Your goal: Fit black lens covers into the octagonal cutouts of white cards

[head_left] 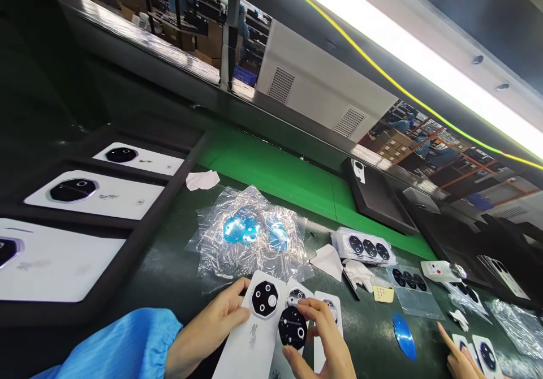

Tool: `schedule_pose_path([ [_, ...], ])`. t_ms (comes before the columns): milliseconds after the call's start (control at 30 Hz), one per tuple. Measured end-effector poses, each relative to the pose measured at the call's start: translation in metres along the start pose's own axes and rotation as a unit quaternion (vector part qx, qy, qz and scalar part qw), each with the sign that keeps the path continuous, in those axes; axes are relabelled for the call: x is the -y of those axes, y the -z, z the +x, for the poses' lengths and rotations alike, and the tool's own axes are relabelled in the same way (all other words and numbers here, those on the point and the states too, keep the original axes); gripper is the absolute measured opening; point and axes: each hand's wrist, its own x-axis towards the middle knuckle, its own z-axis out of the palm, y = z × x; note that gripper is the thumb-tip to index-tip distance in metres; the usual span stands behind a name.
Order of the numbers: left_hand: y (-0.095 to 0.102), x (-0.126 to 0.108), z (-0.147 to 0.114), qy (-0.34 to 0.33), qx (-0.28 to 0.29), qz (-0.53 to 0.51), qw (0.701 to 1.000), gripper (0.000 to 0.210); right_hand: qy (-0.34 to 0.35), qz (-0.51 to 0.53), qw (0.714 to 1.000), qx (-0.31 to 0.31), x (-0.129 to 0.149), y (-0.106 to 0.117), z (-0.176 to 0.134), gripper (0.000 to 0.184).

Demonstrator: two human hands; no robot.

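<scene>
My left hand (220,317) grips the edge of a white phone back cover (246,348), thumb on its face. That cover carries a black camera plate (264,299) with ringed holes. Between the thumb and fingers of my right hand (324,339) is a loose black camera lens cover (292,328), roughly octagonal with round holes. It sits just right of the held cover, over a second white back cover (292,286) that it partly hides. A third white cover (328,300) lies farther right, partly behind my right hand.
A black tray (144,237) at left holds white back covers. Clear plastic bags (237,260) with blue discs lie ahead. To the right are bagged lens covers (369,248), a white bottle (441,271), a blue film disc (404,335) and another person's hand (458,356).
</scene>
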Motion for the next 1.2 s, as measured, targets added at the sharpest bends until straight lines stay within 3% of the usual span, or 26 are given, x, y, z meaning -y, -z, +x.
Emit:
schedule_pose_path([
  [233,-0.001,-0.003,-0.001,0.006,-0.018,0.003,1.0,0.045,-0.004,-0.004,1.0,0.007,0.001,0.001,0.001,0.04],
  [900,0.0,-0.002,-0.001,0.005,-0.012,0.015,1.0,0.049,0.021,-0.027,0.999,0.018,0.002,0.001,0.005,0.043],
  [1033,0.0,0.003,0.001,-0.004,-0.011,0.027,1.0,0.05,0.038,-0.034,0.998,0.023,0.002,-0.006,0.012,0.042],
  [1200,-0.002,0.007,0.001,-0.009,-0.022,0.046,0.999,0.047,0.055,-0.072,0.995,0.039,0.0,-0.022,0.021,0.053],
])
